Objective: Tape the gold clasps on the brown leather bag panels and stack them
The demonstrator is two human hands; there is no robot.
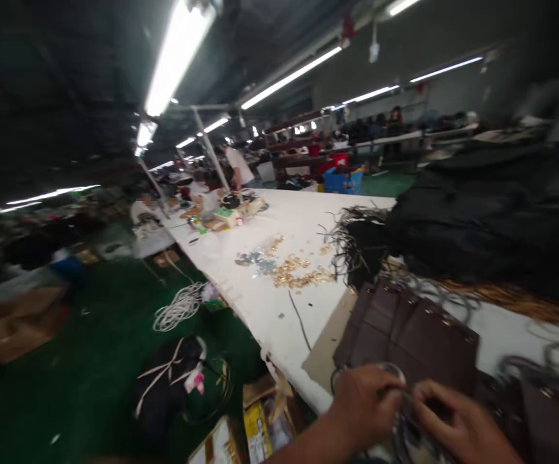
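My left hand (369, 399) and my right hand (458, 415) are close together at the lower right, over the near end of the white table (240, 303). The fingers of each are closed in a pinch on a thin dark strap (407, 394), which is blurred and partly hidden by the fingers. Just beyond them lie overlapping dark brown leather-like pieces (419, 328) with small gold-coloured fittings along their top edges. Similar dark pieces (557, 412) with looped straps lie right of my right hand.
Gold-coloured metal bits (298, 274) are scattered mid-table. A bundle of thin black straps (356, 245) lies beside a big black heap (487, 212). Boxes (260, 428), coiled white cord (180, 307) and a black bundle (170, 380) are on the left. Two people are farther off.
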